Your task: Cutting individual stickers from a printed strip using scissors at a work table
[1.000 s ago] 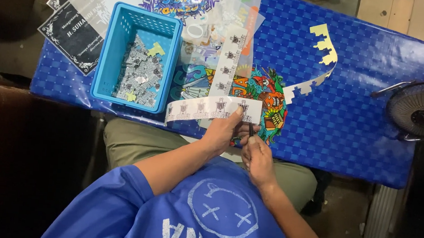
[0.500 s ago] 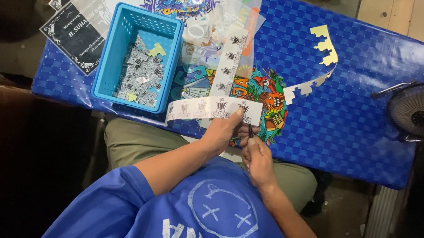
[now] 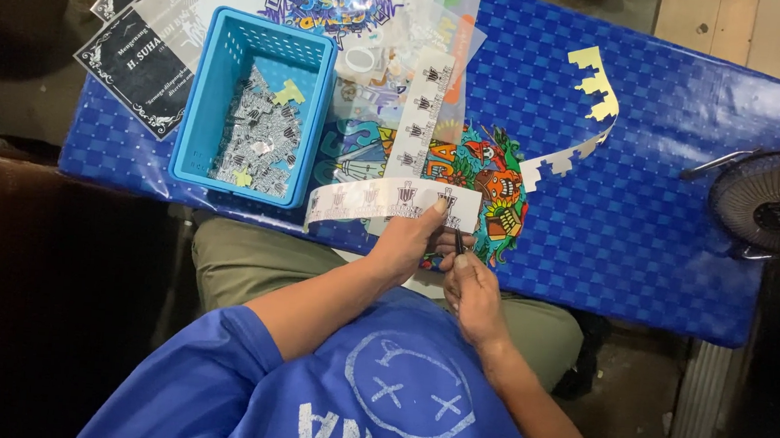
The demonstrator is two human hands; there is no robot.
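Note:
My left hand [image 3: 409,240] grips a long white strip of printed stickers [image 3: 364,199] by its right end, holding it over the near edge of the blue table [image 3: 665,211]. Right beside it, my right hand [image 3: 472,293] is closed on a small dark cutting tool [image 3: 458,242] whose tip meets the strip's end. A colourful printed sheet [image 3: 493,180] lies on the table under the strip. A second sticker strip [image 3: 420,120] rests further back on the table.
A blue plastic basket [image 3: 201,105] at the left holds several small cut stickers. Black printed cards [image 3: 135,64] and clear printed sheets [image 3: 350,6] lie at the back left. A yellow offcut [image 3: 597,78] lies at the right. A small black fan [image 3: 775,209] stands at the table's right end.
Both hands have stayed at the strip's right end with only slight shifts. Nothing else has moved.

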